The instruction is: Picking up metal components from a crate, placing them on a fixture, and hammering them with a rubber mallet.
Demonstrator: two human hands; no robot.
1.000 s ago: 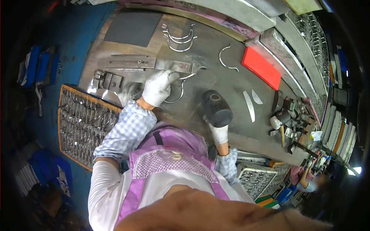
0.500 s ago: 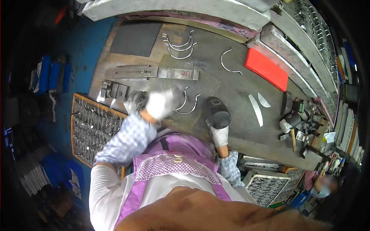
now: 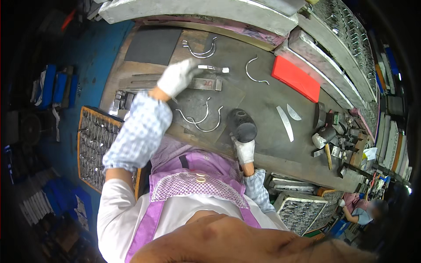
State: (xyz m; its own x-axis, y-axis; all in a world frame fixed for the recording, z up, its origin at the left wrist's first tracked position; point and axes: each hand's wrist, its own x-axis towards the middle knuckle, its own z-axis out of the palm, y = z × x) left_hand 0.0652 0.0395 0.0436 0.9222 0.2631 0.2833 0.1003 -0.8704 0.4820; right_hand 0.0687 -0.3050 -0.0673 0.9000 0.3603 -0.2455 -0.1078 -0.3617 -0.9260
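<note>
My left hand (image 3: 176, 78), in a white glove, reaches over the flat slotted metal gauge bar (image 3: 204, 83). Its fingers are closed on a shiny bent metal rod (image 3: 213, 68), blurred and partly hidden by the glove. My gloved right hand (image 3: 244, 151) grips a mallet with a black head (image 3: 243, 126), which rests low over the table's front part. Between the hands lie two curved metal rods (image 3: 209, 130), one crossing the other. A small stack of similar curved rods (image 3: 202, 56) lies farther back, beyond my left hand.
One more curved rod (image 3: 248, 72) lies near a red box (image 3: 296, 79). Two thin crescent metal plates (image 3: 285, 123) are at right, before a cluster of hammers and tools (image 3: 335, 136). Racks of metal parts (image 3: 98, 144) stand beside the table; a person (image 3: 357, 210) is at far right.
My left hand has moved away from me to beyond the gauge bar and now holds a bent rod. A second curved rod now lies near the front; the back stack looks smaller.
</note>
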